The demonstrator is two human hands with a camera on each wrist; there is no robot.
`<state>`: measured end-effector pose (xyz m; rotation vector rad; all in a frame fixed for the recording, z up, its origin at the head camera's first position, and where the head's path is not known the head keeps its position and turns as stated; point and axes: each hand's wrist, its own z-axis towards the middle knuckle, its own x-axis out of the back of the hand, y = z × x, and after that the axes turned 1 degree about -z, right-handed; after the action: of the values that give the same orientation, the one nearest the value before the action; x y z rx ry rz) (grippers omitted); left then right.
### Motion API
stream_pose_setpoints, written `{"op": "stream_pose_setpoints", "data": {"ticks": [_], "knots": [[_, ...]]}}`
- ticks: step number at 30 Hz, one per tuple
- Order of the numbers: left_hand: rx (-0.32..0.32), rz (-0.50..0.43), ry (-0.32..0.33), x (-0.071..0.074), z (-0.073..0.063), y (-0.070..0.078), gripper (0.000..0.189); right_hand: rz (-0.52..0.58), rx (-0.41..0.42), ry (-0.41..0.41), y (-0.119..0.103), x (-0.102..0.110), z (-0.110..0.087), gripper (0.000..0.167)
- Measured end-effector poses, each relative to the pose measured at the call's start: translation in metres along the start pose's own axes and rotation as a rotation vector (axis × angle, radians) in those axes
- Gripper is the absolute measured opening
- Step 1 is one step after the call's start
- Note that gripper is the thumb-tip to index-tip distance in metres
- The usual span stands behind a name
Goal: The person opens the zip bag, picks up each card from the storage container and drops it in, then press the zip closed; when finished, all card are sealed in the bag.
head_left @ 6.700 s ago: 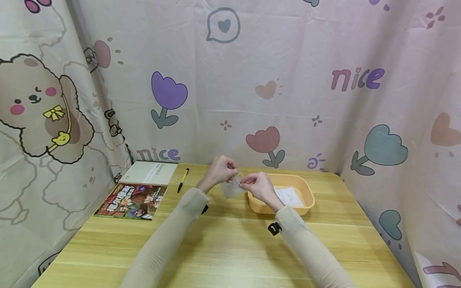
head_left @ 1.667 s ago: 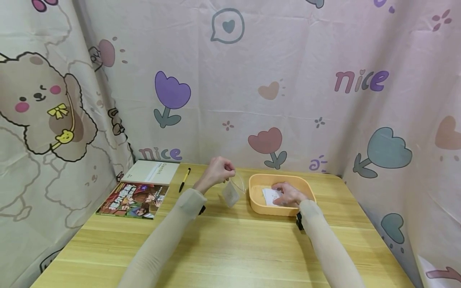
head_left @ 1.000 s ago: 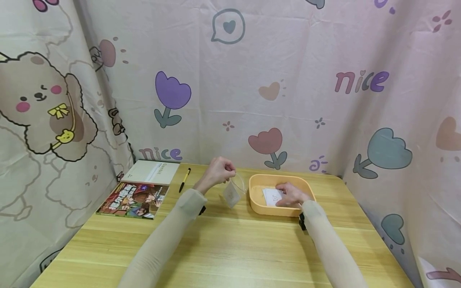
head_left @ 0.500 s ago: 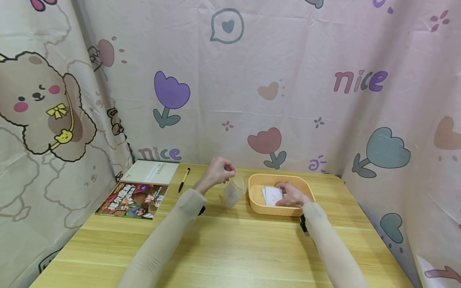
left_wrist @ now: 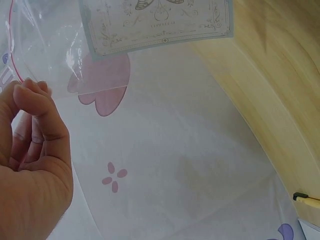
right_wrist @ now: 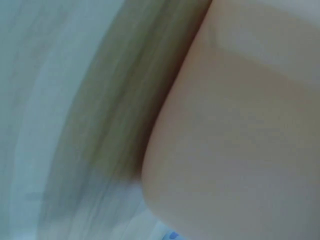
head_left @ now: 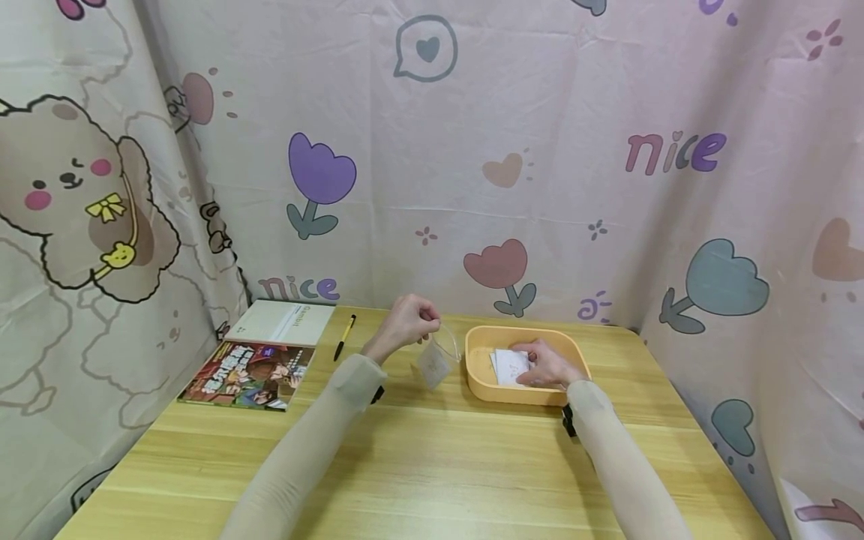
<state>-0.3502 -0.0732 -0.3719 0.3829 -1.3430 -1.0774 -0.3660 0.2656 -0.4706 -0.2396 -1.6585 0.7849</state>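
Note:
My left hand (head_left: 407, 324) pinches the top edge of a clear zip bag (head_left: 445, 341) with finger and thumb, and the bag hangs above the table. Inside it sits a pale card (head_left: 433, 366). In the left wrist view, the zip bag (left_wrist: 55, 55) has a red line along its mouth, and the card (left_wrist: 160, 27) carries an ornate print with butterfly wings. My right hand (head_left: 550, 366) reaches into a yellow plastic basket (head_left: 479, 386) and grips white cards (head_left: 509, 366) between thumb and fingers. The fingertips are partly hidden.
A yellow and black pen (head_left: 345, 337) lies left of my left hand. Farther left are a white notebook (head_left: 280, 322) and a colourful comic book (head_left: 246, 375). A patterned curtain (head_left: 418, 150) hangs behind the wooden table (head_left: 432, 465). The right wrist view is mostly a blurred peach-coloured surface.
Since the oldest frame, my right hand has left the zip bag and moved right into the basket, onto the cards. There the cards have shifted slightly. The left hand still holds the bag.

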Motion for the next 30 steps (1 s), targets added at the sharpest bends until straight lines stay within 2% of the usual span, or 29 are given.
{"op": "stream_pose_setpoints", "data": {"ticks": [12,15,19,21,30], "knots": [[-0.002,0.009,0.003,-0.001,0.000,-0.001,0.010,-0.030,-0.004,-0.023,-0.002,0.000,-0.002,0.077],[-0.003,0.011,0.005,-0.001,0.001,-0.001,0.010,-0.030,0.025,-0.030,-0.004,-0.002,0.000,0.075],[-0.006,0.017,0.006,-0.001,0.000,0.000,0.010,-0.023,0.060,-0.006,-0.008,-0.007,0.005,0.069],[-0.007,0.019,0.006,-0.001,0.000,-0.001,0.010,-0.033,0.043,0.006,-0.010,-0.010,0.007,0.069],[-0.017,0.015,0.010,-0.001,0.000,-0.002,0.010,-0.280,-0.017,0.042,-0.023,-0.024,0.010,0.084]]}}
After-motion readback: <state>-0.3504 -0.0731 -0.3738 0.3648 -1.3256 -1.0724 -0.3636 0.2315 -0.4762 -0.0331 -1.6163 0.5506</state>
